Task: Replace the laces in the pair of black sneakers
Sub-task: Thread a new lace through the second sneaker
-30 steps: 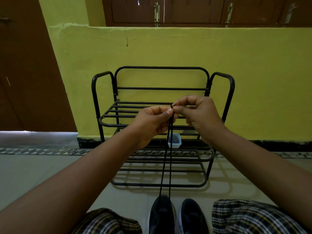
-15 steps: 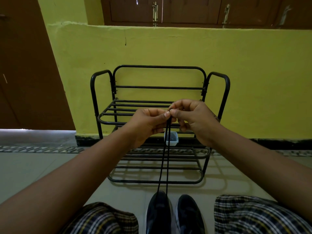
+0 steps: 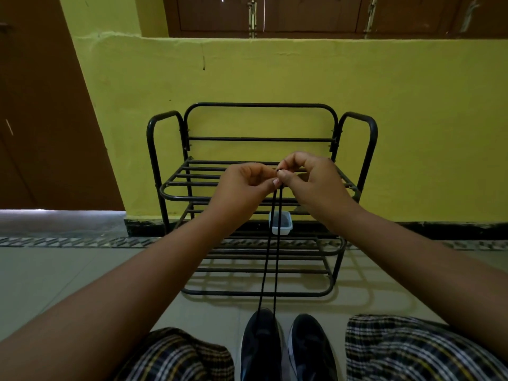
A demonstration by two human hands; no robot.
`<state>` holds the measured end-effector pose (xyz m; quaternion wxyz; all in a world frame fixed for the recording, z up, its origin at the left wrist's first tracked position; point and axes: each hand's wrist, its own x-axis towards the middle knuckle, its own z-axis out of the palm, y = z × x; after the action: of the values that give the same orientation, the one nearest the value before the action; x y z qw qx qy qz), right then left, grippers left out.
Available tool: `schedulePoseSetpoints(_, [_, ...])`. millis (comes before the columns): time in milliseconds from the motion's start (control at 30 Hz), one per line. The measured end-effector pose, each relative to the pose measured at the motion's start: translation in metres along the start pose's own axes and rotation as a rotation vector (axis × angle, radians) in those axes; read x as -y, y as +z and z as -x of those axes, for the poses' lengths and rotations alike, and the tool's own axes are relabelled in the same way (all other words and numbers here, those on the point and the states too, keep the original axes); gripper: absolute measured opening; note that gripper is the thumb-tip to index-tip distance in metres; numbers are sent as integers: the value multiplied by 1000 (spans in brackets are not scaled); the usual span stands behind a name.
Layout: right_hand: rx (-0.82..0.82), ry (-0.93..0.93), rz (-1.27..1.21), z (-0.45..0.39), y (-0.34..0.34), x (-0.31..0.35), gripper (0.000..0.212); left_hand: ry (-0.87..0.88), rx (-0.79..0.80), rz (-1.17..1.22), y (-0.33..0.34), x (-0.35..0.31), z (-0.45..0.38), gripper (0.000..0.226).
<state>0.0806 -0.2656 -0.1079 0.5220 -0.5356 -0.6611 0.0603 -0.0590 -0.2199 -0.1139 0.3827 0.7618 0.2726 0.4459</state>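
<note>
Both ends of the black lace (image 3: 270,243) sit pinched between left hand (image 3: 247,185) and right hand (image 3: 308,180), strands running taut down to the left sneaker (image 3: 259,345) — thin, limp cord, probably best held near its tips.

Tiled floor (image 3: 68,273): sneakers (image 3: 286,350), black rack (image 3: 261,270) standing.
</note>
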Motion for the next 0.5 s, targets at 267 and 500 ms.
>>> schedulePoseSetpoints(267, [-5, 80, 55, -19, 1, -14, 10, -267, -191, 19, -16, 15, -13, 11])
schedulePoseSetpoints(500, [-13, 251, 49, 1, 32, -77, 19, -310, -206, -109, -22, 48, -19, 17])
